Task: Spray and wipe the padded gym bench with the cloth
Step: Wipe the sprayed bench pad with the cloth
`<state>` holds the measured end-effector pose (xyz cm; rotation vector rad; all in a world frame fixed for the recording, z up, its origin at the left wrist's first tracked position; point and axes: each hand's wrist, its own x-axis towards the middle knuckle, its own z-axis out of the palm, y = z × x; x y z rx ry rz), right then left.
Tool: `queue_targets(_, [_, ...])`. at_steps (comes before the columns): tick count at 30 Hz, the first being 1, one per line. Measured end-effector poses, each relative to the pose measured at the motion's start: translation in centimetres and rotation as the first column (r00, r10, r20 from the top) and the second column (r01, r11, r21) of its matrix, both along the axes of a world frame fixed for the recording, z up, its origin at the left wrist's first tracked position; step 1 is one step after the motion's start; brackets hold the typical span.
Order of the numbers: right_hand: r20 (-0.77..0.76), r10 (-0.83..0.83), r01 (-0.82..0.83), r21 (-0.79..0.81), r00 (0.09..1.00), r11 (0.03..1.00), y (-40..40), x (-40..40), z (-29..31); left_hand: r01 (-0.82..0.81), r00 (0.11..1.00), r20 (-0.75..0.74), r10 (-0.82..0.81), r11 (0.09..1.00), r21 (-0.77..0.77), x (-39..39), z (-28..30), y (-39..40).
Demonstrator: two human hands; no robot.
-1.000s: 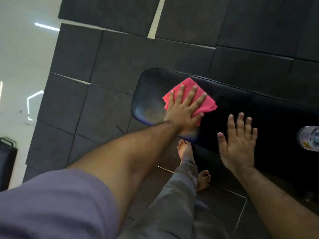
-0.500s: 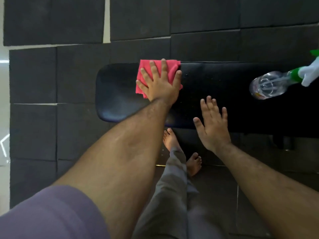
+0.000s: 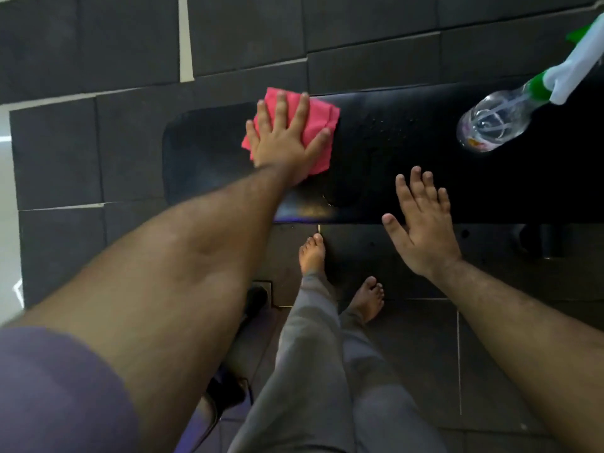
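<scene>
nearest, the right hand (image 3: 425,223) lay flat and open on the near edge of the padded gym bench (image 3: 408,152), holding nothing. further in, the left hand (image 3: 287,138), fingers spread, pressed the crumpled pink cloth (image 3: 318,125) flat, and over the last second it had slid from the bench's near side to its far edge, so wiping was well underway. the glossy black pad showed droplets beside the cloth, with the clear plastic spray bottle (image 3: 496,122) lying toward its right end.

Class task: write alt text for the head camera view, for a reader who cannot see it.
A left hand presses a pink cloth flat on a black padded bench. The right hand hovers open nearby; a spray bottle lies on the bench.
</scene>
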<state>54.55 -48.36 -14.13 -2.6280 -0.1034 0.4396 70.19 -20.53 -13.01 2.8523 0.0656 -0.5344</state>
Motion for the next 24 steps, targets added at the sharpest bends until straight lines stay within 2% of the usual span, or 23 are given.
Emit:
queue_targets(3, [0.066, -0.096, 0.087, 0.125, 0.993, 0.988, 0.1, -0.7, -0.1, -0.003, 1.000, 0.001, 0.003, 1.000, 0.017, 2.3, -0.1, -6.8])
queue_targets(5, [0.111, -0.175, 0.150, 0.200, 0.978, 0.968, 0.1, -1.3, -0.1, 0.131, 0.990, 0.042, -0.132, 0.991, 0.018, 0.3, -0.2, -10.5])
queue_targets(7, [0.125, -0.246, 0.213, 0.227, 0.961, 0.950, -0.2, -2.1, -0.2, 0.355, 0.930, 0.092, -0.355, 0.935, 0.018, -3.9, -0.4, -12.3])
queue_targets(11, [0.071, -0.239, 0.221, 0.205, 0.968, 0.954, -1.5, -2.8, 0.0, 0.679, 0.719, 0.164, -0.676, 0.733, 0.047, -11.2, -1.6, -7.3])
queue_targets(13, [0.049, -0.192, 0.181, 0.178, 0.980, 0.967, -2.0, -2.7, -0.1, 0.738, 0.650, 0.166, -0.742, 0.668, 0.098, -12.0, -1.9, -3.0])
queue_targets(14, [0.041, -0.178, 0.168, 0.172, 0.983, 0.971, -2.2, -2.6, -0.1, 0.740, 0.643, 0.158, -0.749, 0.661, 0.123, -11.7, -1.7, -1.3])
queue_targets(16, [0.036, -0.174, 0.165, 0.172, 0.984, 0.971, -2.3, -2.5, -0.2, 0.712, 0.671, 0.136, -0.729, 0.685, 0.158, -10.3, -1.4, 0.4])
queue_targets(18, [0.037, -0.184, 0.174, 0.182, 0.982, 0.968, -2.4, -2.6, -0.2, 0.653, 0.736, 0.108, -0.668, 0.743, 0.147, -7.6, -1.0, -0.2])
queue_targets(22, [0.047, -0.198, 0.183, 0.225, 0.979, 0.957, -2.4, -2.7, -0.2, 0.366, 0.923, 0.096, -0.374, 0.926, 0.094, -1.4, -0.1, -7.6])
queue_targets(24, [0.059, -0.205, 0.184, 0.249, 0.977, 0.951, -2.5, -2.8, -0.1, 0.271, 0.958, 0.079, -0.275, 0.961, 0.061, -0.3, 0.1, -12.0])
